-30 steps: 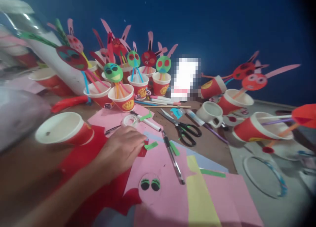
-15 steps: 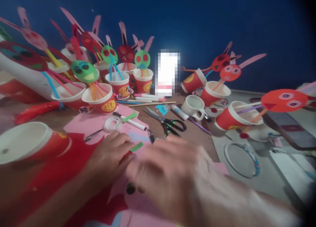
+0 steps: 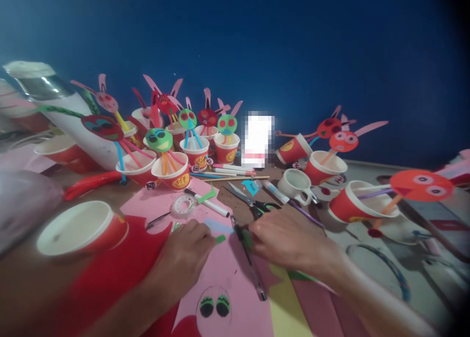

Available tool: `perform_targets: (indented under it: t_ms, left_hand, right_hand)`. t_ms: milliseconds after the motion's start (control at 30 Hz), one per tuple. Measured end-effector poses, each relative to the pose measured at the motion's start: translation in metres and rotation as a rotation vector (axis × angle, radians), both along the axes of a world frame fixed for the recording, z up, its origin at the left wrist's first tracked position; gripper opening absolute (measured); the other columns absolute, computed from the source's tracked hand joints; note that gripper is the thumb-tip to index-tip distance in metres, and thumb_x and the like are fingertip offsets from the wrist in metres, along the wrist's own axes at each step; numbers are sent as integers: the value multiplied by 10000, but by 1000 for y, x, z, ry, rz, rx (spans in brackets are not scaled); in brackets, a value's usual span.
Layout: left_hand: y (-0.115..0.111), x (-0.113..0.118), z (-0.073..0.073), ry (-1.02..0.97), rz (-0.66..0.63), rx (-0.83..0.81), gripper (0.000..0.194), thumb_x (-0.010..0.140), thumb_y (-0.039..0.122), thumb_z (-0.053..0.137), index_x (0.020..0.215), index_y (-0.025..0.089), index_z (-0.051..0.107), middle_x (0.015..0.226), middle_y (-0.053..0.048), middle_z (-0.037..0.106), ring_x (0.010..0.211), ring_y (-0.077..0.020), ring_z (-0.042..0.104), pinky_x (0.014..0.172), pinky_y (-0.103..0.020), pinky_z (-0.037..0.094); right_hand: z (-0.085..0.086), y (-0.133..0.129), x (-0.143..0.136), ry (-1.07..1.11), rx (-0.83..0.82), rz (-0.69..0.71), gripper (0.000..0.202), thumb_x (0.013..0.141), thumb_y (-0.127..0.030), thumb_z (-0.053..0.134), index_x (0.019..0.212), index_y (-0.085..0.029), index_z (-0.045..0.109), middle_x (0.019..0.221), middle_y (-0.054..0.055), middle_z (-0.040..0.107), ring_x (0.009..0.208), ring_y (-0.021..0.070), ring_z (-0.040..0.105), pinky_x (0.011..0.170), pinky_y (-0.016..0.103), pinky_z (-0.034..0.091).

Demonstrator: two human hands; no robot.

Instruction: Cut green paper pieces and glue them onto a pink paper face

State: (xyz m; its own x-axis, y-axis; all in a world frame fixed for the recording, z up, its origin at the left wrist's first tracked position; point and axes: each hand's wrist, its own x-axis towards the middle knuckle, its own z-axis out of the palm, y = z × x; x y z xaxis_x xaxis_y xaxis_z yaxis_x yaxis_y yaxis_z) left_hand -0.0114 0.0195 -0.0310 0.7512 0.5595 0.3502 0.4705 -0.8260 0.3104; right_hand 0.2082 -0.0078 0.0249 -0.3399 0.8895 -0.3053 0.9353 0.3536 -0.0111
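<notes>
My left hand (image 3: 187,251) is closed over the pink paper (image 3: 242,288), with a small green paper strip (image 3: 220,239) sticking out from its fingers. My right hand (image 3: 290,236) has its fingers curled in beside the scissors (image 3: 255,207); a dark green bit shows at its fingertips, but what they grip is hidden. Between the hands a black pen (image 3: 253,268) lies on the pink paper. Nearer me is a drawn oval face with two green-lidded black eyes (image 3: 215,305). A tape roll (image 3: 184,206) and a white marker (image 3: 207,202) lie beyond my left hand.
Red-and-white paper cups (image 3: 171,173) holding straw-legged paper faces line the back. An empty paper cup (image 3: 79,229) lies tilted at left, near red paper (image 3: 121,258). A white mug (image 3: 293,185), a glue tube (image 3: 276,192) and a bangle (image 3: 396,273) are right.
My hands have moved apart, the right one to the right, uncovering the drawn eyes and the pen. The camera view has tilted up, so the cups sit lower.
</notes>
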Motion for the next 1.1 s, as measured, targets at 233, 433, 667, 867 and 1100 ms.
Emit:
perform_targets:
  t_ms: [233,433,667,867,1100]
  left_hand:
    - [3,-7,11,-81,24,-63,215,863,115,412,860,169,621,787,-52,585,759,-170,515,690,-300,429]
    - [3,-13,13,-159,30,-225,208,872,138,403,893,178,606,831,-56,594,800,-177,519,729,-308,416]
    - [-3,-7,23,-402,180,-935,216,840,312,476,818,174,640,738,-28,588,673,-140,529,626,-248,414]
    - [-4,-2,28,-779,259,-1311,286,686,395,655,775,124,628,595,-6,565,527,-106,500,503,-216,374]
    - [-2,-3,15,-793,292,-1298,271,665,376,684,627,131,576,525,19,524,483,-95,484,487,-217,378]
  right_hand:
    - [12,1,-16,6,-29,-4,171,702,-173,527,657,-155,691,716,113,718,661,244,656,454,281,198]
    - [6,2,-2,52,28,-46,191,716,-128,473,696,-167,660,701,79,692,657,217,620,490,279,229]
    - [11,4,-17,933,-135,-283,80,783,-232,505,742,-187,557,600,-57,480,551,89,425,513,191,309]
    - [-17,1,-46,1215,-213,-357,96,751,-201,509,661,-169,498,567,-63,405,532,84,356,497,192,287]
    - [-20,-5,-54,1230,-247,-352,160,783,-267,505,659,-164,508,585,-55,431,549,85,380,500,185,295]
